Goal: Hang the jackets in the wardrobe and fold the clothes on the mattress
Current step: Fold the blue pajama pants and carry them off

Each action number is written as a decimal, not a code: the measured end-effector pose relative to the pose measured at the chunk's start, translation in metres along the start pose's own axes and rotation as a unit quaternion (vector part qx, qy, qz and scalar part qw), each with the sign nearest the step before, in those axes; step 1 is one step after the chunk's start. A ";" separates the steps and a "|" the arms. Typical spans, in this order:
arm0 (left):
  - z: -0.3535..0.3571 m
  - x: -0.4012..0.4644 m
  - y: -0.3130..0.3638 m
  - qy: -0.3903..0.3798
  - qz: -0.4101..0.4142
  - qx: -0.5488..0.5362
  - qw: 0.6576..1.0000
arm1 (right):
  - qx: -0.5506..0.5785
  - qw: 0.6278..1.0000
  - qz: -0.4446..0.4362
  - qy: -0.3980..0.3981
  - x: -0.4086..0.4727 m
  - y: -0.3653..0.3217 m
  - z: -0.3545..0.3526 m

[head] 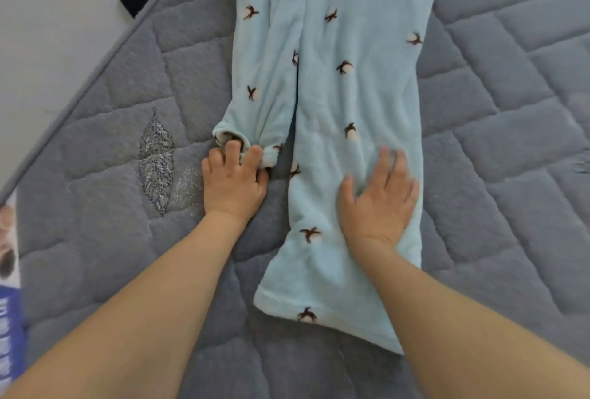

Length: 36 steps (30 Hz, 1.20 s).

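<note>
We curl the fingers [234, 151] of our left hand [234, 181] round the cuff of the shorter leg of the pale blue fleece trousers [344, 95], gripping it at centre frame. Our right hand [380, 200] lies flat on the longer leg, fingers straight and slightly spread. The trousers, printed with dark bird shapes, stretch from the top centre down the grey quilted mattress [510, 111]. At the left edge, blurred printed material [9, 271] shows no readable writing.
</note>
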<state>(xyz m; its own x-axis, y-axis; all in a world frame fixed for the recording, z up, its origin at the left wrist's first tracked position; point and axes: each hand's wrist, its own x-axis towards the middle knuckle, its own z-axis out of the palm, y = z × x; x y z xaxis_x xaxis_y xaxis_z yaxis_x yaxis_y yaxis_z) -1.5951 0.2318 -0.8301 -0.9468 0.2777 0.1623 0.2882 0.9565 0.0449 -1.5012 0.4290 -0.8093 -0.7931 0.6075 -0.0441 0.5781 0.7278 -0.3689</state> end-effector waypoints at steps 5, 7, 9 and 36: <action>-0.039 -0.030 0.035 -0.106 -0.025 0.032 0.994 | 0.032 0.986 0.154 -0.055 -0.073 0.055 -0.048; -0.056 -0.056 0.044 -0.160 -0.014 0.048 0.986 | 0.162 0.965 0.163 -0.125 -0.086 0.064 -0.062; -0.072 -0.080 0.050 -0.207 -0.013 0.088 0.974 | 0.373 0.881 0.227 -0.181 -0.091 0.067 -0.083; -0.115 -0.201 0.072 -0.335 -0.420 -0.386 0.750 | 0.140 0.875 0.106 -0.451 -0.185 0.080 -0.104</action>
<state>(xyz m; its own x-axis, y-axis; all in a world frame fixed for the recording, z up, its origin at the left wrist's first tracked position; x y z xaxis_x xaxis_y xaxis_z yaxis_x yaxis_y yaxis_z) -1.3676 0.2347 -0.7459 -0.6264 -0.1638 -0.7621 -0.6971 0.5551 0.4537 -1.2883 0.4078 -0.7342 -0.5755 0.1299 -0.8074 0.7613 0.4458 -0.4709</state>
